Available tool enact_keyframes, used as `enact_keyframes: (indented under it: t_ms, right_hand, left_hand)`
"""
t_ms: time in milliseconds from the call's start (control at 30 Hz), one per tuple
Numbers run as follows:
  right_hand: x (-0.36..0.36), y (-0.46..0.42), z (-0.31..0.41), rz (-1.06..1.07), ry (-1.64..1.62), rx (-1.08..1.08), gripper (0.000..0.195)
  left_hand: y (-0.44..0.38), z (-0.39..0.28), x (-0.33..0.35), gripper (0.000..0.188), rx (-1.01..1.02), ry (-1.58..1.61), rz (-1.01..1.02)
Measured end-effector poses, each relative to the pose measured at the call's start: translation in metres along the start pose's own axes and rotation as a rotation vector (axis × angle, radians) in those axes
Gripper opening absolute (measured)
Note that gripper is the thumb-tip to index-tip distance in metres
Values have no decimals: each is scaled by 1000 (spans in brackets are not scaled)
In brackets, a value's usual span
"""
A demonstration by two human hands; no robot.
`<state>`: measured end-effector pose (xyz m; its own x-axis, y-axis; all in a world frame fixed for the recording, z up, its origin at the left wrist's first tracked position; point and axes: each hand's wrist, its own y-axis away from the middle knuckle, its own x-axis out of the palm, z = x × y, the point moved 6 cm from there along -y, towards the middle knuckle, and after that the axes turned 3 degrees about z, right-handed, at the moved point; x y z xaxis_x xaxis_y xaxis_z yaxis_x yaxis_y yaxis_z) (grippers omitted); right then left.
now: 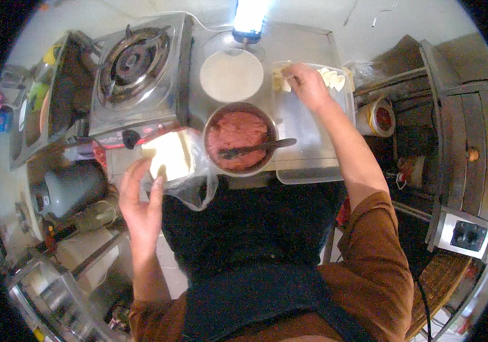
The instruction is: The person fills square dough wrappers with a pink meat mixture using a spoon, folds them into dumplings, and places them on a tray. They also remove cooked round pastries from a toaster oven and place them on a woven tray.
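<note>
My left hand [143, 192] is at a stack of pale square dough wrappers [175, 158], its thumb over one corner and its fingers along the side. A clear plastic bag [203, 184] lies under and around the stack. My right hand [310, 87] is over the far left part of a clear plastic tray [308, 124], fingertips drawn together at pale folded dumplings [283, 81]; whether it grips one is hidden. More dumplings [332, 79] line the tray's far right. Between my hands, a round metal bowl [276, 128] holds pink minced filling [237, 128], with a dark spatula [256, 148] resting across it.
A gas stove [137, 77] stands at the left, and a grey cylinder [75, 188] is below it. Beyond the bowl are a round white lid or plate [232, 75] and a bright lamp [249, 21]. A tub with red contents [378, 117] sits right of the tray.
</note>
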<state>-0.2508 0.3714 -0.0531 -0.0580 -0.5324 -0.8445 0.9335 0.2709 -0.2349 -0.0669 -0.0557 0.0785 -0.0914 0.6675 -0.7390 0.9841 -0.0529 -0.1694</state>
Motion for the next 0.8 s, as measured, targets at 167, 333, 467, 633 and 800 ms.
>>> enact_keyframes:
  t_ms: [167,333,467,633,800]
  right_hand:
    - [15,-7,-9,5,95,69,41]
    - [2,-1,14,-118,136,-30,44]
    - [-19,26,29,-151,20,103,46]
    - [-21,119,28,313,-572,390,38]
    - [-29,148,97,158,-1009,441,32]
  left_hand:
    - [-10,-11,7,40,202,-195,36]
    - [-19,-16,10,28,230,-142,4]
    - [-22,-12,11,21,254,-88,-6]
    - [-25,-6,10,13,245,-27,-5]
    - [-28,8,7,9,263,17,6]
